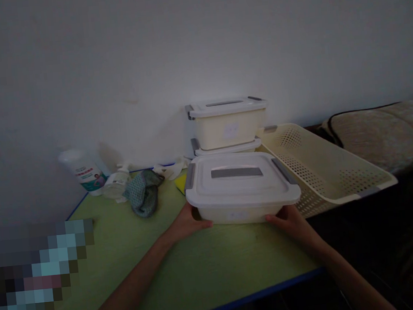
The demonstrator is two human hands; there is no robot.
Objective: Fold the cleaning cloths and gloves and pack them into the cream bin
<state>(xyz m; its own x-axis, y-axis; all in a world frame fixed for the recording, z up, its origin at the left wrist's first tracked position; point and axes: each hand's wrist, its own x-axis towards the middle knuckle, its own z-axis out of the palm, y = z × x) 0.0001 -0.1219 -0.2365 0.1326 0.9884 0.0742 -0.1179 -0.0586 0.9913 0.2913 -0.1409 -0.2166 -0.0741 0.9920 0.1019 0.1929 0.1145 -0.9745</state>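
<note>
A lidded white storage box [239,186] with grey side latches and a grey strip on its lid is gripped between my two hands at the middle of the table. My left hand [189,221] holds its lower left corner, the thumb along the front and the fingers hidden behind the side. At the lower right corner, my right hand [288,217] grips in the same way. Whether the box rests on the table or is slightly raised, I cannot tell. Behind it, a similar box [211,130] with a label stands stacked on another lidded box [228,149] against the wall.
A perforated cream basket [333,164] stands right of the boxes, beside a beige cushion [387,130]. Left on the green table [203,277] are a white bottle [82,169], a pump bottle [117,184], a grey-green cloth [142,193] and a yellow item [180,184].
</note>
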